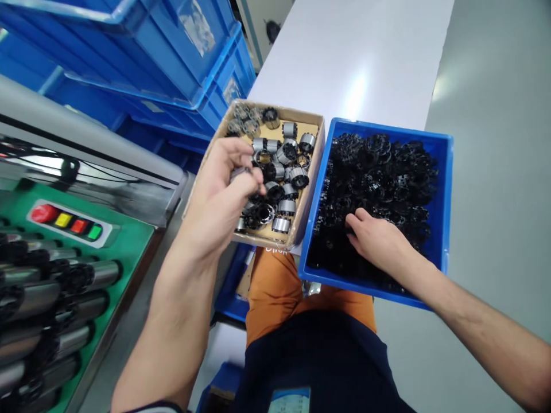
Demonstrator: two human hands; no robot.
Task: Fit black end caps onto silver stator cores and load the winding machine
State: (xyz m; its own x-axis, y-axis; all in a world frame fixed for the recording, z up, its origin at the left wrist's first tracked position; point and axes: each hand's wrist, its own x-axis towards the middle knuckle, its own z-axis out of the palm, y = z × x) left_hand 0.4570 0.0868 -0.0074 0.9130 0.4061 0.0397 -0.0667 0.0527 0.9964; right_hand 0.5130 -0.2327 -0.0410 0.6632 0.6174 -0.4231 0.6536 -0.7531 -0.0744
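My left hand (228, 186) is raised over a cardboard box (303, 221), fingers curled round a small silver and black part (241, 172) that they mostly cover. Inside the box lie several short silver cylinders with black toothed ends, like motor stators (287, 152), some upright and some on their sides. To the right, my right hand (372, 232) reaches into a blue bin (447, 201) heaped with black plastic toothed parts (374, 178). Its fingers are pinched together at the pile; whatever they hold is hidden against the black.
Both containers rest at the near end of a white table (327, 63). Large blue crates (172, 57) are stacked at the back left. On the left, a green machine surface (133, 223) bears a button panel (71, 222) and rows of silver cylinders (64, 287).
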